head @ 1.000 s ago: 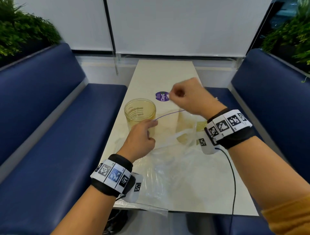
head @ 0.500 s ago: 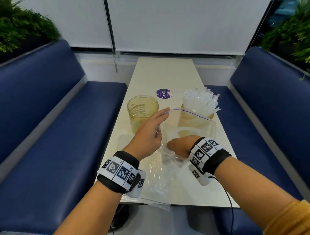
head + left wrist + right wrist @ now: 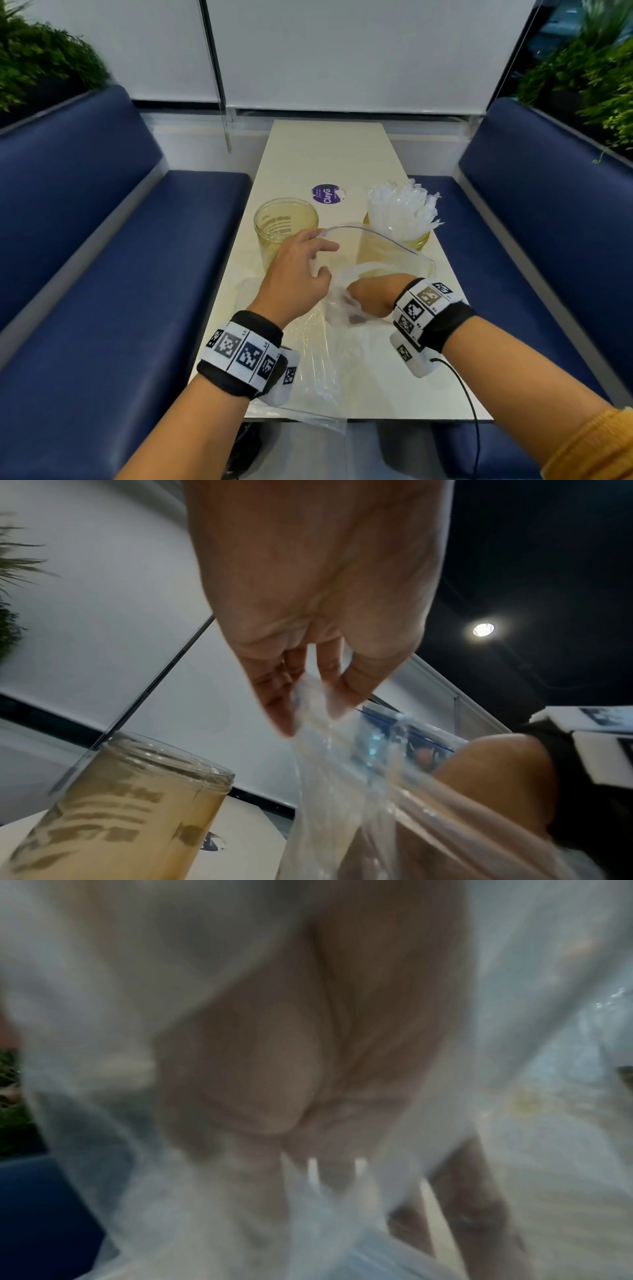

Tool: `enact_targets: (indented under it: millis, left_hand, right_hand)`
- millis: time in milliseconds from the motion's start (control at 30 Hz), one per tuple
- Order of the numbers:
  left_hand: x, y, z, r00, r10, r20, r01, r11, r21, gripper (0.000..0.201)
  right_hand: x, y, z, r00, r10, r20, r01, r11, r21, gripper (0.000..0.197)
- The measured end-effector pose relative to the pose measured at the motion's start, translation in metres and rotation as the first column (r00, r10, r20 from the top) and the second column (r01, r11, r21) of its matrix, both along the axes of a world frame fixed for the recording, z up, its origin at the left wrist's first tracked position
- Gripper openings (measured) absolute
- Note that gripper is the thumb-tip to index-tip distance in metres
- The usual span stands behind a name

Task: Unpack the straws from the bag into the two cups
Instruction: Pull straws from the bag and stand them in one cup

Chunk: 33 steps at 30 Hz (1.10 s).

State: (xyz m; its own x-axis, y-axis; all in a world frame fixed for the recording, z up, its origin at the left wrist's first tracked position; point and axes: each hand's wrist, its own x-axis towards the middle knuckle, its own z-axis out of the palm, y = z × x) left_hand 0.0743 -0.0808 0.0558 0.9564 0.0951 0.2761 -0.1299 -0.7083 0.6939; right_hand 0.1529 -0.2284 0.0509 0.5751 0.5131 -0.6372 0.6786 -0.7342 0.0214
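Observation:
A clear zip bag (image 3: pixel 383 255) with a purple seal line lies open on the pale table (image 3: pixel 325 154). My left hand (image 3: pixel 308 267) pinches the bag's rim and holds its mouth up; in the left wrist view thumb and fingers (image 3: pixel 274 696) clamp the plastic (image 3: pixel 329 750). My right hand (image 3: pixel 366 298) is inside the bag up to the wrist. The right wrist view is blurred: the hand (image 3: pixel 325 1150) shows through film, and its grip is unclear. The left cup (image 3: pixel 286 222) stands empty. The right cup (image 3: pixel 419 240) holds several wrapped straws (image 3: pixel 400 209).
A round purple sticker (image 3: pixel 325 194) lies on the table behind the cups. Blue benches (image 3: pixel 102 274) run along both sides, with plants (image 3: pixel 41 65) behind them. A black cable (image 3: pixel 469 411) hangs from my right wrist band.
My right hand came down from above the right cup, where it left straws, and went into the bag. My left hand lifted the bag's rim higher.

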Motion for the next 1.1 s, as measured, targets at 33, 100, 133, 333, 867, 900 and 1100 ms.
enact_targets:
  millis: [33, 100, 133, 333, 867, 900, 1100]
  left_hand:
    - [-0.001, 0.001, 0.001, 0.999, 0.003, -0.046, -0.002, 1.000, 0.022, 0.041]
    - [-0.003, 0.003, 0.002, 0.993, 0.000, -0.119, -0.001, 1.000, -0.008, 0.047]
    - [-0.004, 0.003, 0.004, 0.990, 0.003, -0.139, -0.011, 0.998, -0.056, 0.050]
    - [-0.005, 0.004, 0.013, 0.967, 0.037, -0.252, -0.047, 0.998, -0.035, 0.059]
    - [0.004, 0.004, 0.022, 0.887, 0.132, -0.443, -0.051, 0.981, 0.189, 0.074]
    - [0.006, 0.005, 0.020, 0.895, 0.162, -0.416, -0.085, 0.977, 0.197, 0.068]
    - [0.016, -0.014, -0.002, 0.950, 0.154, -0.272, -0.157, 0.988, 0.011, 0.030]
  right_hand:
    - [0.003, -0.001, 0.003, 1.000, -0.002, 0.014, 0.002, 0.999, 0.034, 0.041]
    - [0.008, -0.003, 0.008, 1.000, -0.012, 0.006, 0.011, 0.995, 0.094, 0.040]
    - [0.011, -0.006, 0.010, 1.000, -0.019, -0.006, 0.020, 0.992, 0.126, 0.035]
    - [0.031, -0.019, 0.014, 0.980, -0.186, -0.070, 0.198, 0.938, 0.285, 0.017]
    - [0.040, -0.035, 0.029, 0.909, -0.291, -0.298, 0.378, 0.877, 0.297, 0.040]
    - [0.036, -0.034, 0.032, 0.908, -0.288, -0.303, 0.379, 0.872, 0.309, 0.027]
    - [0.029, -0.021, 0.031, 0.961, -0.197, -0.192, 0.271, 0.801, 0.534, 0.029]
